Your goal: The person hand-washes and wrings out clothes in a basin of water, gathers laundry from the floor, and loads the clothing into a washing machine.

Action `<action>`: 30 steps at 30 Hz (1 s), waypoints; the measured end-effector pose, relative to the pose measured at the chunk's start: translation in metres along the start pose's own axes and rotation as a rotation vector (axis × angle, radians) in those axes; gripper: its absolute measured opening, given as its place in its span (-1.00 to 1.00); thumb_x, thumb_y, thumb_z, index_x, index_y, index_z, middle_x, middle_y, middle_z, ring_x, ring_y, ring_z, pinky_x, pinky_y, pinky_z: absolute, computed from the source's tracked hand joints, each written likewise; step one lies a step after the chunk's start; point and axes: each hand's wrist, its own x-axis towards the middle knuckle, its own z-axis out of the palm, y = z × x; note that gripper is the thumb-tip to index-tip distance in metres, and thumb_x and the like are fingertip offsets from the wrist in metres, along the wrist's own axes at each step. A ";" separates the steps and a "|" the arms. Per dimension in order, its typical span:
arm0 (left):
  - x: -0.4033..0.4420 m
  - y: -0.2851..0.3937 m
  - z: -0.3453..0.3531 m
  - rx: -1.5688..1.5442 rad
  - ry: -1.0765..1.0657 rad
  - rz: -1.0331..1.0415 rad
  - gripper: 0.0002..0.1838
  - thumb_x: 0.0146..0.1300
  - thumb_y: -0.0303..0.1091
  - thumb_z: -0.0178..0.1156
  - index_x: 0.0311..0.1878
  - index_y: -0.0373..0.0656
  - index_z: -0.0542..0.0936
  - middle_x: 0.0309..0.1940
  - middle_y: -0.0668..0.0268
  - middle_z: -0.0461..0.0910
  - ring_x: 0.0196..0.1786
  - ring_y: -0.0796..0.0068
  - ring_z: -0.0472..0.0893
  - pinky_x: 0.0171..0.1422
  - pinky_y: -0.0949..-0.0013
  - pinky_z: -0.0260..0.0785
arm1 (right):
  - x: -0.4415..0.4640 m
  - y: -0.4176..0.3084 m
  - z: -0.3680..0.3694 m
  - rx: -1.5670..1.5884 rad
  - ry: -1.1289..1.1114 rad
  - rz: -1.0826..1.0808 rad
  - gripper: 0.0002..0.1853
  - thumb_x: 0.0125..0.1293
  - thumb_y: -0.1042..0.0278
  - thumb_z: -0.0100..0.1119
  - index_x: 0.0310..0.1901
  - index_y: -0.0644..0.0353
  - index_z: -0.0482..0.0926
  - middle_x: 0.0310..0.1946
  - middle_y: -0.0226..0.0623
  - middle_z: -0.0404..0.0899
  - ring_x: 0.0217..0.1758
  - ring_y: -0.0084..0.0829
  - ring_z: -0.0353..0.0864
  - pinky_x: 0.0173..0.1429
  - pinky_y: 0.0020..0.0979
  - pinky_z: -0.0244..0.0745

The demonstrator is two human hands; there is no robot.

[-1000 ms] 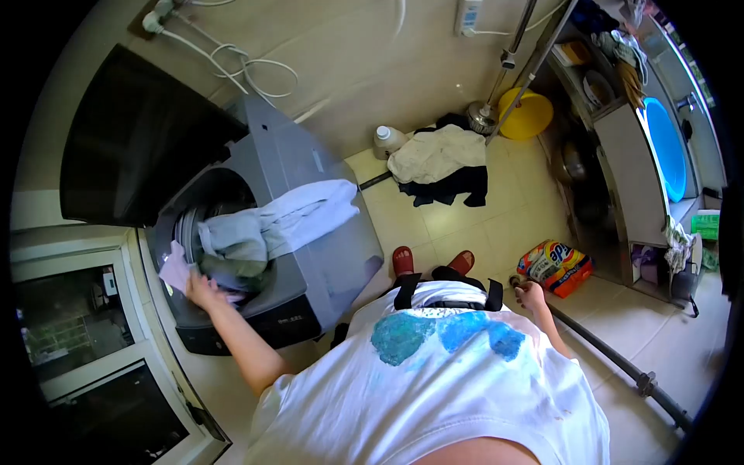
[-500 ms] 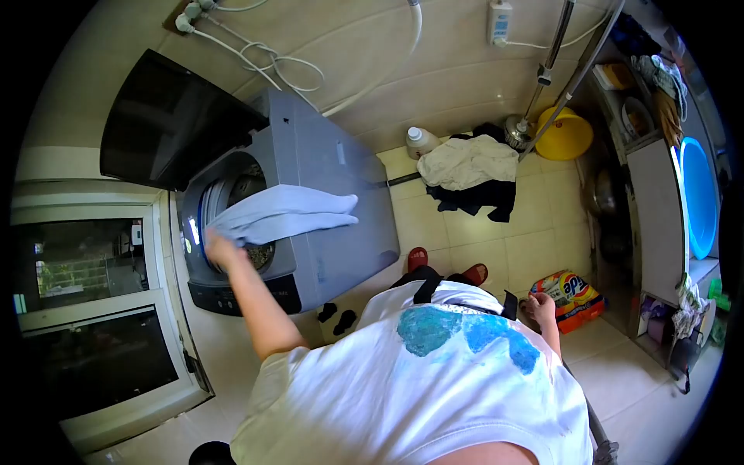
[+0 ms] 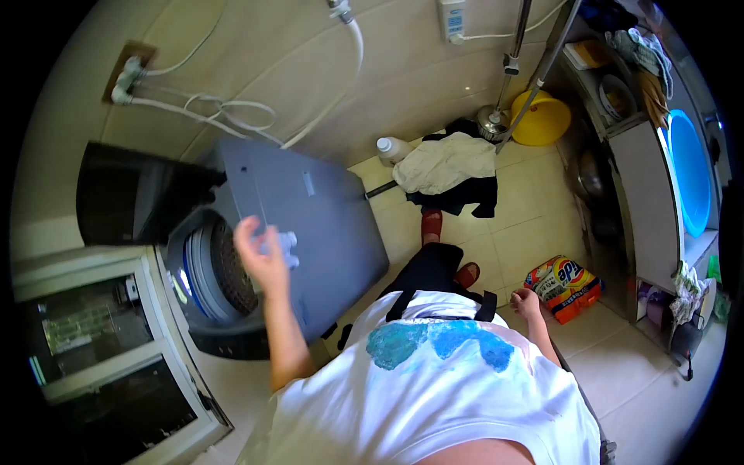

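Note:
My left hand [image 3: 262, 252] is raised over the edge of a grey top-loading washing machine [image 3: 329, 221], its fingers slightly blurred but apart. Just behind that hand, two light blue ends of a garment [image 3: 288, 242] show; the rest is hidden by the hand and forearm. The machine's dark lid [image 3: 128, 198] stands up, and the metal drum [image 3: 231, 267] is visible inside. My right hand [image 3: 527, 303] hangs low with loosely bent fingers and nothing visible in it, beside an orange Tide detergent bag [image 3: 564, 285].
White and black clothes [image 3: 446, 164] lie on the tiled floor, near a white bottle [image 3: 392, 149] and a yellow basin [image 3: 541, 120]. Metal poles [image 3: 518, 66] lean there. Shelves with a blue basin [image 3: 688, 174] line the right side. A white-framed window [image 3: 101, 325] is at left.
The garment lay stretched across the machine's top; now only its ends show by my left hand, which has moved right and up off the drum's rim. The view has shifted; one foot stepped forward.

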 end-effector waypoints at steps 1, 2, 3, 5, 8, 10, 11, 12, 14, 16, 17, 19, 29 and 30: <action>-0.001 -0.009 0.026 -0.019 -0.149 0.021 -0.63 0.13 -0.53 0.15 0.04 -0.19 0.39 -0.06 0.25 0.45 0.01 0.40 0.46 0.01 0.38 0.34 | 0.000 -0.007 0.005 0.019 0.014 0.011 -0.81 0.24 0.37 0.10 -0.16 0.26 0.51 -0.49 -0.33 0.55 -0.58 -0.53 0.50 -0.55 -0.50 0.37; -0.001 -0.003 0.052 -0.028 -0.273 0.047 -0.64 0.12 -0.52 0.17 0.01 -0.17 0.41 -0.08 0.27 0.47 -0.03 0.44 0.48 -0.03 0.39 0.35 | -0.010 -0.029 0.011 -0.019 0.060 0.011 -0.82 0.25 0.37 0.09 -0.17 0.26 0.51 -0.48 -0.34 0.55 -0.56 -0.53 0.51 -0.53 -0.50 0.38; -0.003 -0.010 0.078 -0.075 -0.429 0.113 -0.62 0.11 -0.57 0.15 0.03 -0.15 0.40 -0.07 0.29 0.44 -0.09 0.55 0.48 -0.12 0.54 0.36 | -0.017 -0.049 0.017 -0.057 0.111 0.008 -0.82 0.26 0.37 0.08 -0.17 0.26 0.50 -0.47 -0.36 0.56 -0.55 -0.53 0.52 -0.50 -0.51 0.39; -0.012 -0.020 0.126 -0.177 -0.737 -0.080 -0.63 0.13 -0.50 0.18 0.03 -0.15 0.39 -0.19 0.32 0.49 -0.16 0.58 0.50 -0.15 0.54 0.36 | -0.021 -0.070 0.024 -0.008 0.139 0.008 -0.82 0.26 0.37 0.08 -0.17 0.27 0.50 -0.46 -0.36 0.57 -0.54 -0.53 0.53 -0.48 -0.51 0.40; -0.024 -0.066 0.187 -0.069 -1.277 -0.066 -0.59 0.10 -0.37 0.25 0.03 -0.18 0.41 -0.26 0.24 0.54 -0.25 0.52 0.53 -0.16 0.43 0.41 | -0.010 -0.079 0.038 0.011 0.193 -0.042 -0.84 0.25 0.38 0.10 -0.21 0.28 0.53 -0.44 -0.36 0.58 -0.46 -0.56 0.54 -0.45 -0.53 0.41; -0.026 -0.089 0.223 0.097 -1.530 -0.024 -0.60 0.12 -0.26 0.23 0.00 -0.21 0.43 -0.22 0.16 0.56 -0.22 0.37 0.56 -0.10 0.34 0.42 | 0.002 -0.083 0.049 -0.131 0.269 -0.122 -0.83 0.23 0.37 0.12 -0.25 0.30 0.54 -0.44 -0.35 0.58 -0.45 -0.57 0.53 -0.41 -0.53 0.42; -0.029 -0.100 0.240 0.174 -1.547 0.001 -0.60 0.12 -0.25 0.22 0.00 -0.21 0.44 -0.22 0.14 0.57 -0.21 0.35 0.57 -0.10 0.33 0.42 | 0.001 -0.092 0.055 -0.125 0.337 -0.068 -0.77 0.19 0.31 0.18 -0.24 0.32 0.54 -0.40 -0.22 0.61 -0.38 -0.42 0.59 -0.28 -0.43 0.48; -0.034 -0.113 0.257 0.253 -1.561 0.025 -0.60 0.12 -0.25 0.22 -0.01 -0.21 0.45 -0.22 0.13 0.58 -0.20 0.33 0.58 -0.10 0.32 0.43 | 0.005 -0.093 0.063 -0.114 0.343 -0.053 -0.77 0.19 0.31 0.18 -0.24 0.32 0.54 -0.40 -0.22 0.61 -0.38 -0.42 0.59 -0.28 -0.43 0.48; -0.044 -0.138 0.288 0.251 -1.575 -0.011 -0.61 0.13 -0.24 0.22 -0.02 -0.21 0.46 -0.23 0.12 0.58 -0.20 0.32 0.58 -0.09 0.32 0.43 | 0.016 -0.092 0.077 -0.235 0.514 -0.065 -0.70 0.12 0.25 0.22 -0.22 0.31 0.55 -0.34 -0.07 0.61 -0.24 -0.20 0.61 -0.11 -0.32 0.48; -0.050 -0.161 0.318 0.252 -1.583 -0.046 -0.62 0.13 -0.23 0.21 -0.02 -0.21 0.47 -0.24 0.11 0.59 -0.20 0.31 0.58 -0.09 0.32 0.42 | 0.017 -0.110 0.085 -0.315 0.430 0.082 -0.62 0.06 0.19 0.25 -0.15 0.28 0.54 -0.20 0.02 0.57 -0.06 -0.06 0.53 0.06 -0.21 0.41; -0.054 -0.175 0.331 0.266 -1.587 -0.118 -0.64 0.12 -0.21 0.21 -0.05 -0.18 0.49 -0.24 0.12 0.59 -0.16 0.25 0.58 -0.06 0.29 0.41 | 0.026 -0.103 0.092 -0.370 0.397 0.089 -0.56 0.05 0.18 0.26 -0.08 0.26 0.50 -0.14 0.05 0.53 0.00 -0.04 0.49 0.10 -0.20 0.39; -0.064 -0.193 0.352 0.287 -1.597 -0.201 -0.66 0.11 -0.19 0.21 -0.08 -0.14 0.52 -0.24 0.13 0.60 -0.13 0.19 0.57 -0.02 0.25 0.40 | 0.039 -0.096 0.103 -0.451 0.314 0.125 -0.42 0.02 0.13 0.29 0.05 0.25 0.40 -0.02 0.11 0.44 0.10 0.01 0.40 0.17 -0.18 0.33; -0.126 -0.280 0.505 0.496 -1.524 -0.038 -0.62 0.10 -0.09 0.22 -0.03 0.00 0.57 0.13 -0.01 0.36 0.21 0.02 0.32 0.24 0.16 0.22 | 0.085 -0.098 0.134 -0.811 0.165 0.418 -0.06 -0.22 -0.13 0.36 0.23 0.05 0.21 0.15 0.04 0.20 0.18 0.00 0.24 0.10 0.05 0.28; -0.132 -0.283 0.517 0.634 -1.487 -0.057 -0.59 0.09 -0.05 0.22 0.00 0.03 0.57 0.22 -0.04 0.27 0.26 -0.06 0.26 0.28 0.14 0.18 | 0.086 -0.100 0.133 -0.843 0.233 0.351 -0.11 -0.20 -0.07 0.37 0.20 0.08 0.23 0.14 0.04 0.20 0.22 0.00 0.20 0.12 0.03 0.28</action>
